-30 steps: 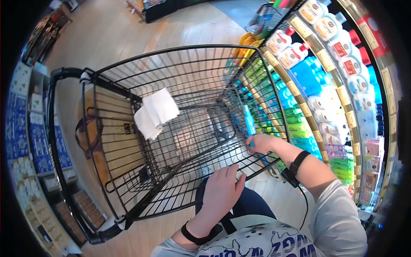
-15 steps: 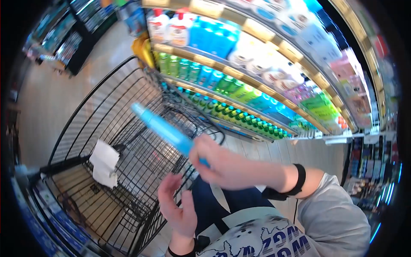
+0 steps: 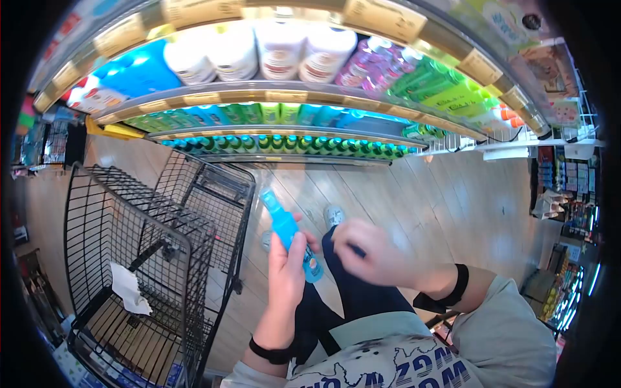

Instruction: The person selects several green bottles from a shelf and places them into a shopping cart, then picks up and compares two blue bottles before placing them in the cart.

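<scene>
A slim light-blue bottle (image 3: 285,223) with a narrower top lies tilted in my left hand (image 3: 288,262). My fingers and thumb wrap round its middle. Its top points up and left, and part of a label shows near its lower end. Off to the right, apart from the bottle, is my right hand (image 3: 370,251), smeared by motion. The fingers look bent, but whether anything is in them does not show.
A black wire shopping cart (image 3: 187,258) stands at my left, with a torn white paper (image 3: 129,288) in it. Ahead, a store shelf (image 3: 259,92) carries rows of bottles and tubs. Wooden flooring (image 3: 414,194) lies between me and the shelf.
The blue bottle has passed from my right hand to my left, which was open before. My right hand has moved right, away from it. The view has turned to face the shelf.
</scene>
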### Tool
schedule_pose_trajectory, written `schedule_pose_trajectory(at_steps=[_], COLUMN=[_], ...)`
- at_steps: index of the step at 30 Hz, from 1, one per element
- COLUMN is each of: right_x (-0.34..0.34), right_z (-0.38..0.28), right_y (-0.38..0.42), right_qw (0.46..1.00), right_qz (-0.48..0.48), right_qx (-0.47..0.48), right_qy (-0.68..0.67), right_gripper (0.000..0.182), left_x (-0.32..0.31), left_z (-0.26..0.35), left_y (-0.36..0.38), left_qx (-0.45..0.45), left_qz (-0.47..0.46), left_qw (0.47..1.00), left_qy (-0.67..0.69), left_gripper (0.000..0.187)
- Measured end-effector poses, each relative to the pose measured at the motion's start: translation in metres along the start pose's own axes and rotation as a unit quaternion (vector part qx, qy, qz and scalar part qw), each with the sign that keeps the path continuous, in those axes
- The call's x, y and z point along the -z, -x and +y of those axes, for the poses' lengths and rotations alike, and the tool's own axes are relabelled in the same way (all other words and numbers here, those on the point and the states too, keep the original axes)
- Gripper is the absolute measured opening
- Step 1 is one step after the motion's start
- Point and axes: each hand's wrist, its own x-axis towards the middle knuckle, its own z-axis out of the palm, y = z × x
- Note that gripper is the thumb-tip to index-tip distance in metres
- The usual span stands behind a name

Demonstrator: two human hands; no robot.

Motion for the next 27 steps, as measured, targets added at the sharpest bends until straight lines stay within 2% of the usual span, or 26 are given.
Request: schedule_pose_trajectory(at_steps=[1,2,3,4,5,7,9,12,13,14,15,17,20,21,24,25,27], right_x=[0.010,0.019,0.026,0.034,0.040,0.052,0.063,0.083,0.088,0.090,0.094,0.108,0.118,0.117,0.106,0.106,0.106], right_z=[0.007,0.016,0.029,0.044,0.060,0.086,0.104,0.121,0.127,0.133,0.145,0.157,0.180,0.187,0.216,0.222,0.233], right_y=[0.002,0.005,0.008,0.012,0.016,0.022,0.023,0.025,0.026,0.027,0.029,0.026,0.024,0.024,0.025,0.021,0.013], right_qw=[0.989,0.957,0.955,0.939,0.920,0.917,0.857,0.863,0.864,0.876,0.887,0.892,0.899,0.899,0.921,0.921,0.940], right_qz=[0.040,0.078,0.077,0.060,0.041,0.002,-0.064,-0.087,-0.094,-0.058,-0.026,0.048,0.161,0.158,0.288,0.286,0.302], right_qx=[-0.128,-0.252,-0.257,-0.289,-0.321,-0.306,-0.320,-0.337,-0.347,-0.334,-0.310,-0.308,-0.297,-0.299,-0.212,-0.213,-0.157], right_qy=[-0.061,-0.121,-0.126,-0.174,-0.221,-0.257,-0.398,-0.366,-0.352,-0.344,-0.342,-0.326,-0.278,-0.278,-0.155,-0.157,-0.004], right_gripper=[0.026,0.029,0.029,0.032,0.036,0.037,0.031,0.022,0.021,0.019,0.019,0.020,0.023,0.023,0.023,0.023,0.023], left_x=[-0.005,-0.009,-0.015,-0.021,-0.030,-0.046,-0.054,-0.062,-0.056,-0.056,-0.055,-0.054,-0.045,-0.041,-0.044,-0.045,-0.046], left_z=[-0.012,-0.023,-0.033,-0.041,-0.047,-0.059,-0.075,-0.094,-0.115,-0.123,-0.128,-0.128,-0.146,-0.151,-0.147,-0.148,-0.149], left_y=[-0.009,-0.016,-0.022,-0.028,-0.033,-0.043,-0.054,-0.073,-0.083,-0.090,-0.096,-0.113,-0.129,-0.134,-0.141,-0.143,-0.148], left_qx=[0.006,0.072,0.137,0.163,0.167,0.218,0.239,0.227,0.154,0.080,0.082,0.066,0.023,0.024,0.042,0.044,0.015], left_qz=[0.001,-0.048,-0.095,-0.127,-0.123,-0.197,-0.185,-0.198,-0.205,-0.209,-0.205,-0.152,-0.075,-0.060,-0.060,-0.058,-0.055], left_qw=[1.000,0.996,0.986,0.976,0.976,0.943,0.943,0.938,0.945,0.946,0.947,0.903,0.898,0.885,0.873,0.874,0.887], left_qy=[-0.003,-0.005,-0.006,-0.068,-0.069,-0.159,-0.142,-0.169,-0.203,-0.236,-0.234,-0.396,-0.433,-0.460,-0.482,-0.481,-0.459], left_gripper=[0.033,0.032,0.031,0.030,0.030,0.031,0.033,0.029,0.029,0.029,0.029,0.031,0.039,0.040,0.039,0.039,0.036])
